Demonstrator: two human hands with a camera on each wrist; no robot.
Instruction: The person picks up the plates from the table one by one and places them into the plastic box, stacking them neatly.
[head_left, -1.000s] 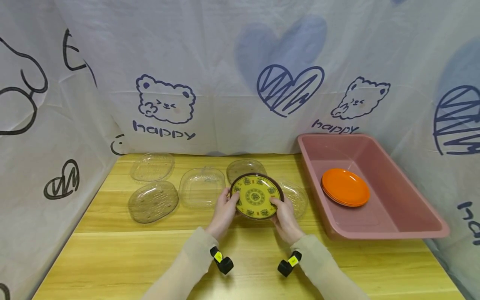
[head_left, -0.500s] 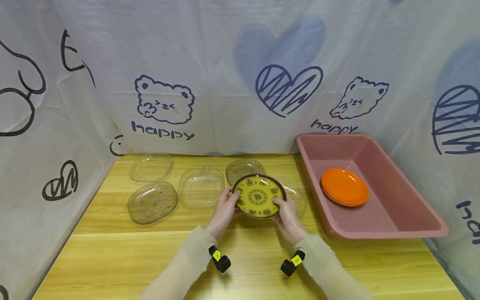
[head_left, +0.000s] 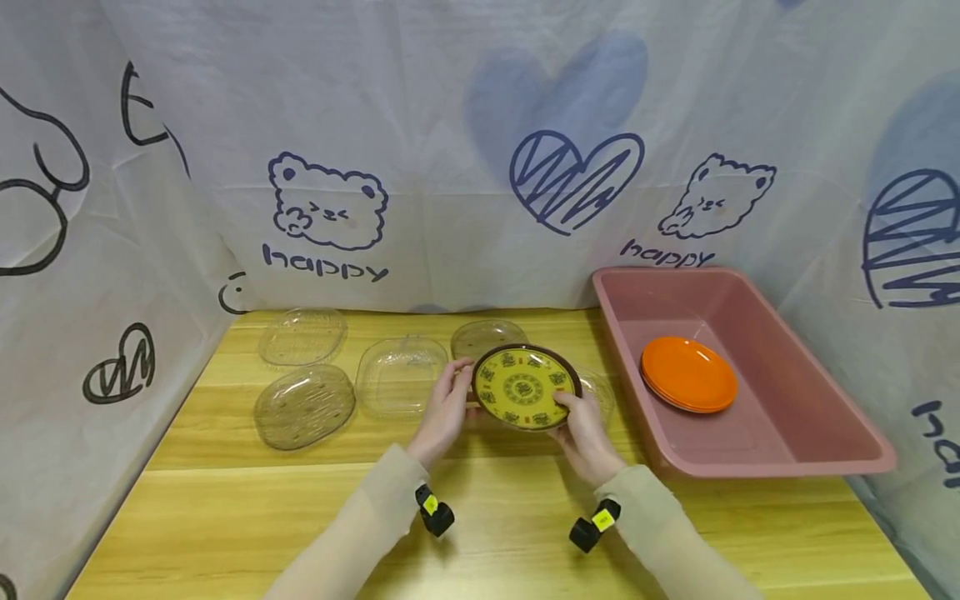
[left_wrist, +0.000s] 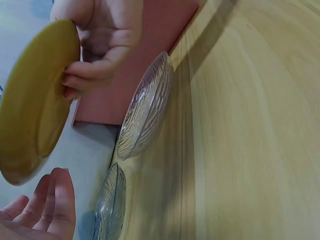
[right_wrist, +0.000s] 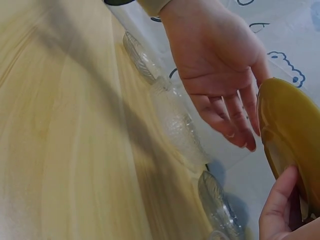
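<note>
A yellow patterned plate (head_left: 527, 388) with a dark brown rim is up off the table, tilted, its plain underside showing in both wrist views. My right hand (head_left: 587, 432) grips its right edge, thumb on the upper face and fingers beneath, as the left wrist view shows. At the opposite edge my left hand (head_left: 446, 410) has its fingers relaxed; in the left wrist view a gap separates its fingers (left_wrist: 54, 195) from the plate. Behind the plate lie a smoky glass plate (head_left: 480, 335) and, partly hidden, a clear ribbed glass plate (head_left: 602, 400).
At the right stands a pink tub (head_left: 810, 392) with stacked orange plates (head_left: 690, 373) inside. To the left on the wooden table (head_left: 247, 508) are a square clear dish (head_left: 401, 379), a brownish glass plate (head_left: 303, 407) and a clear plate (head_left: 303, 336). Patterned cloth (head_left: 450, 167) hangs behind.
The yellow plate has moved a little to the right with the right hand. My left hand has let go of the plate's left edge, and its thumb is off the upper face.
</note>
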